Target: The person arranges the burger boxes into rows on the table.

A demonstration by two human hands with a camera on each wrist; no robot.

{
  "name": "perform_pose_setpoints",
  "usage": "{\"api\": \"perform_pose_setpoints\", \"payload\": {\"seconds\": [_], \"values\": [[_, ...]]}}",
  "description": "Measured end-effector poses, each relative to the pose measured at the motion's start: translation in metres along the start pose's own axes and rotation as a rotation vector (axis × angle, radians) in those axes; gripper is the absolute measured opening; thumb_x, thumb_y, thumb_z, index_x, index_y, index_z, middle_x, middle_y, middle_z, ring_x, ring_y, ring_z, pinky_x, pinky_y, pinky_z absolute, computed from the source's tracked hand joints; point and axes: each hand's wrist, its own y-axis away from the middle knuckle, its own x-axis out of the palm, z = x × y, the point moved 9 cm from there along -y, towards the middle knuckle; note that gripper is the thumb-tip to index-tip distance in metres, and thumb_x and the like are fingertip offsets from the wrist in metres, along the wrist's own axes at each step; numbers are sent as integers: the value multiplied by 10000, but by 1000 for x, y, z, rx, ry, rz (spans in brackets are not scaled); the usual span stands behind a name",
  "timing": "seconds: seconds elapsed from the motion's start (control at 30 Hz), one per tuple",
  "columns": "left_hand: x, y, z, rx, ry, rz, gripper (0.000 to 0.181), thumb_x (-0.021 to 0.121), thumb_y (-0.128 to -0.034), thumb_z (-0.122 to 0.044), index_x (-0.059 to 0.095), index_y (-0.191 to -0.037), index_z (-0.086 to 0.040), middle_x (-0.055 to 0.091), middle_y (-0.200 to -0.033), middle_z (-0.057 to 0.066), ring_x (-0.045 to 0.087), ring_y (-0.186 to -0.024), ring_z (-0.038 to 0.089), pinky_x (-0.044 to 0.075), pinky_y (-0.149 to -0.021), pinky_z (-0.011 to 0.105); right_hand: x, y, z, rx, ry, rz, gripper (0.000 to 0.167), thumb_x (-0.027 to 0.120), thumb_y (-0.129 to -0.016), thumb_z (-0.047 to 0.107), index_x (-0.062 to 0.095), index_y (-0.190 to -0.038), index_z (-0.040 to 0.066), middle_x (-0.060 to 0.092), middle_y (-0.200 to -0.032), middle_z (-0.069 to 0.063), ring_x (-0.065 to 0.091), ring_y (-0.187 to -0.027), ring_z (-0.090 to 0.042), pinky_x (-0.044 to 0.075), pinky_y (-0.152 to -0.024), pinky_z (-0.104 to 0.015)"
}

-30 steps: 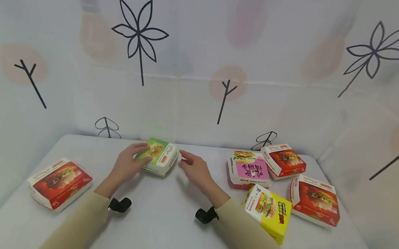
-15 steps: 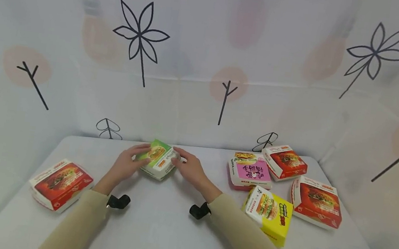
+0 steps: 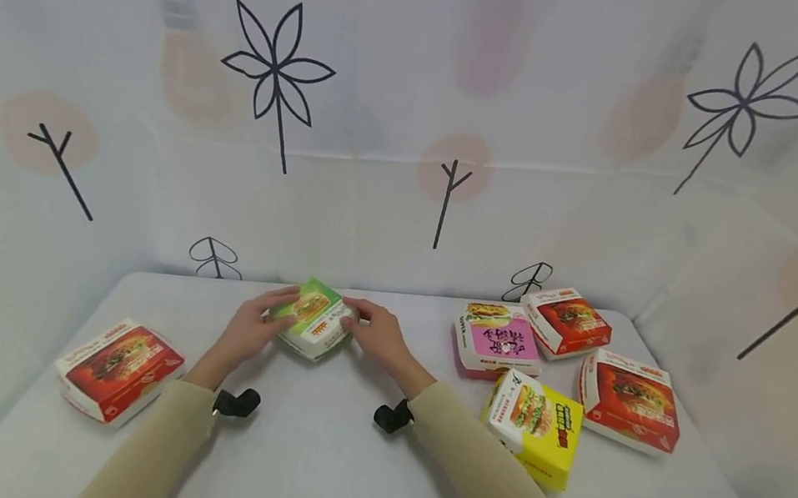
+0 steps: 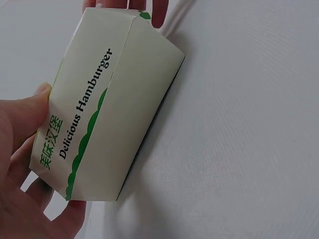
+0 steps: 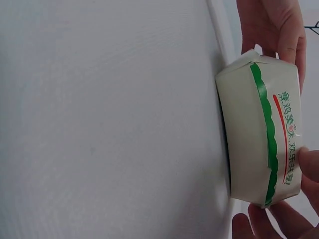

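A green-and-white hamburger box (image 3: 315, 319), with "Delicious Hamburger" printed on its side, sits toward the back of the table, left of centre. It is turned at an angle, and both hands hold it. My left hand (image 3: 256, 328) grips its left end, thumb on the near side and fingers round the end. From the right, my right hand (image 3: 380, 337) grips the opposite end, its thumb against the printed side in the right wrist view. The box's base (image 4: 144, 124) is close to the white cloth; whether it touches is hard to tell.
A red burger box (image 3: 120, 370) lies at the left. On the right are a pink box (image 3: 501, 338), a yellow box (image 3: 535, 423) and two red boxes, one behind (image 3: 567, 322) and one nearer (image 3: 632, 398). A patterned cloth (image 3: 357, 218) hangs behind the white-covered table (image 3: 310, 464).
My right hand has moved left and taken hold of the box's right end. The hamburger box has turned, its near corner swinging slightly toward me. My left hand stays at its left end.
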Motion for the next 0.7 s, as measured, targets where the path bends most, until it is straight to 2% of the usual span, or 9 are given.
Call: {"api": "perform_pose_setpoints", "payload": {"seconds": [0.17,0.27,0.37,0.53,0.7], "values": [[-3,1,1,7,32,-40,445,653,-971,-172,565,-1391,-56,429,-1542,43,292,-1456,330,296,-1130,560,0,2,-1,21,-2,-37,400,681,-957,275,638,-1348,200,624,-1335,-101,561,-1245,-279,482,-983,-442],[-5,1,3,13,5,-77,432,653,-974,-179,576,-1375,-40,454,-1524,68,329,-1436,343,330,-1112,560,1,3,-2,29,1,-59,402,702,-943,282,651,-1333,199,626,-1331,-98,578,-1218,-273,509,-937,-419],[-9,1,8,-9,-24,-137,438,668,-966,-211,586,-1368,-56,489,-1493,87,372,-1409,344,344,-1106,553,2,5,-2,32,-4,-80,400,714,-934,278,660,-1320,190,622,-1339,-86,587,-1205,-264,527,-902,-396],[-17,3,17,-93,-37,-257,462,704,-942,-264,592,-1359,-101,543,-1423,116,452,-1333,340,366,-1076,550,5,7,0,25,-11,-99,394,725,-928,245,663,-1309,168,606,-1365,-62,600,-1177,-236,536,-881,-352],[-22,4,16,-99,-52,-350,431,754,-901,-258,644,-1285,-97,569,-1335,122,544,-1207,335,457,-958,516,5,11,5,5,-8,-115,372,718,-932,200,667,-1296,145,605,-1363,-61,620,-1137,-226,549,-851,-337]]}}
